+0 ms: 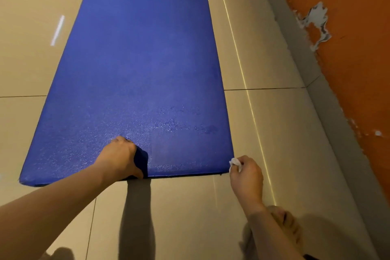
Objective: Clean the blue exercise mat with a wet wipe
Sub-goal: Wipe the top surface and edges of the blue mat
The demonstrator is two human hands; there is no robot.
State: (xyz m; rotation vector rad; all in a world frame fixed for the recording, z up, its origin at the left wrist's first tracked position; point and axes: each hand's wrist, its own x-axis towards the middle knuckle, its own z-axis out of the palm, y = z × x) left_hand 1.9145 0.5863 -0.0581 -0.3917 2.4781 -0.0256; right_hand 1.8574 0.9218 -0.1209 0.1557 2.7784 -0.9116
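A person crouches at the near end of a blue mat [139, 53] laid flat on a tiled floor [27, 53], with an orange wall [348, 38] running off to the right-hand side. The right hand [245, 177] pinches a bunched white wipe [235, 163] between thumb and fingers, just off the mat's near corner, with the wad touching or almost touching the edge. The left hand [122, 158] rests knuckles-up on the mat's near end, a little in from its edge. Its fingers bend down out of sight, so whether they press flat or grip the edge cannot be told from here.

Damp streaks [183, 124] show on the mat just ahead of the right hand and between the two hands, while the far stretch looks dry. The wiping therefore seems to be at an early stage, working the near end.

To do this pass well, the left hand should hold the end down so the mat does not creep on the glossy tiles. The wipe would do better opened out than balled up, since it would then cover more surface. Overlapping strokes from the corner across toward the left hand, then moving steadily away from the body, would leave no dry strips.
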